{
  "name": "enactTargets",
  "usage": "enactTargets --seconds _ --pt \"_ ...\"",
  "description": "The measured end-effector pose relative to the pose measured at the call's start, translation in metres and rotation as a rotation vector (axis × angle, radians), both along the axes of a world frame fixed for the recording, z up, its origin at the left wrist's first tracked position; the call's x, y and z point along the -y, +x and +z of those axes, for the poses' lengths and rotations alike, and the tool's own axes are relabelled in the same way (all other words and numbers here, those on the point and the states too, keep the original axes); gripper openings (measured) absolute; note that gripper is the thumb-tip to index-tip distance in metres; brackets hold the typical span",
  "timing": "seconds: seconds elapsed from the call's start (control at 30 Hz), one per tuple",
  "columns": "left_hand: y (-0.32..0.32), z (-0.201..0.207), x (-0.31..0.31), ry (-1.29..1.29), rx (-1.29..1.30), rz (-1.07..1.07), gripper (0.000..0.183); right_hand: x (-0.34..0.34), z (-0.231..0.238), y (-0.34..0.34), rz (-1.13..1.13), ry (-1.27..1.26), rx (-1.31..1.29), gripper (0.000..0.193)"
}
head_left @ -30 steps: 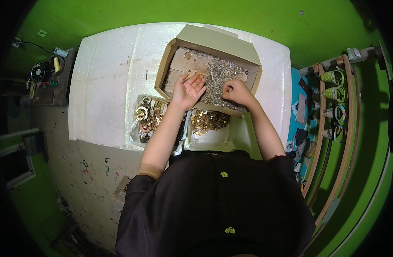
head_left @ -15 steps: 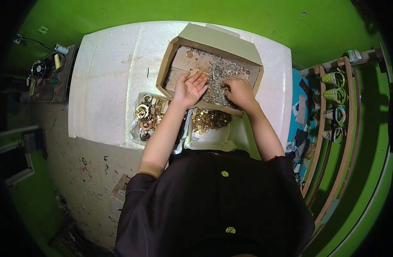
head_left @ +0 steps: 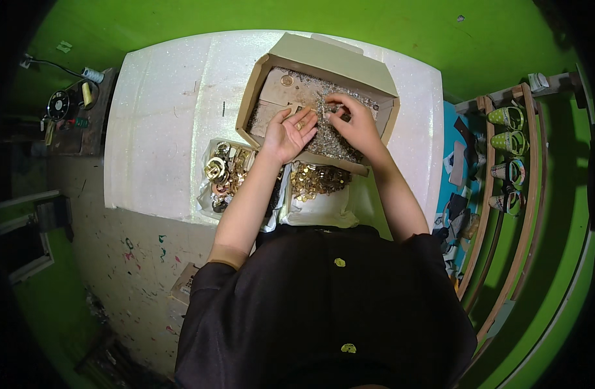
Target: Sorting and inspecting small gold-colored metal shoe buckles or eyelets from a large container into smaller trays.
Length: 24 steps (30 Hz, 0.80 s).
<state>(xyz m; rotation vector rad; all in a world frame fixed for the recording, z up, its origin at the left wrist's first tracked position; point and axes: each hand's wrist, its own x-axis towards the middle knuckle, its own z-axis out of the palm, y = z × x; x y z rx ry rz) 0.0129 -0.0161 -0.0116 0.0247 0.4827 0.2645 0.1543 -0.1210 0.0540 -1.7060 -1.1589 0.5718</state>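
Note:
My left hand point(head_left: 288, 136) is palm up over the near left part of a cardboard box point(head_left: 336, 63), its fingers stretched out. Small gold-coloured bits seem to lie on its fingers. Just to its right, my right hand point(head_left: 354, 123) hovers over the box with thumb and forefinger bent toward each other. Whatever is at those fingertips is too small to make out. Many tiny silvery and clear beads point(head_left: 339, 146) cover the right side of the box floor. A round gold-coloured piece point(head_left: 287, 80) lies near the far left corner.
Closer to me, a white tray point(head_left: 313, 212) holds gold-coloured discs point(head_left: 318, 181). Left of it, another tray holds bangles and metal pieces point(head_left: 216, 170). All stand on a pale glittery table point(head_left: 161, 129). A wooden rack with green shoes point(head_left: 506, 118) is at the right.
My right hand has lifted from the beads and moved up and left, close to my left fingers. My left hand has hardly moved.

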Motion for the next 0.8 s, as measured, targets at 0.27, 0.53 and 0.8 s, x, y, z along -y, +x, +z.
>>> enactTargets --seconds 0.27,0.53,0.8 --pt "0.001 0.001 0.001 -0.001 -0.073 0.04 0.042 0.036 -0.057 0.009 0.407 -0.421 0.407 0.018" --pt "0.001 -0.002 0.0 -0.005 -0.043 0.051 0.042 0.024 -0.052 0.008 0.613 -0.64 0.672 0.027" --pt "0.0 -0.001 0.0 -0.003 -0.05 0.065 0.042 0.029 -0.064 0.015 0.615 -0.548 0.648 0.025"
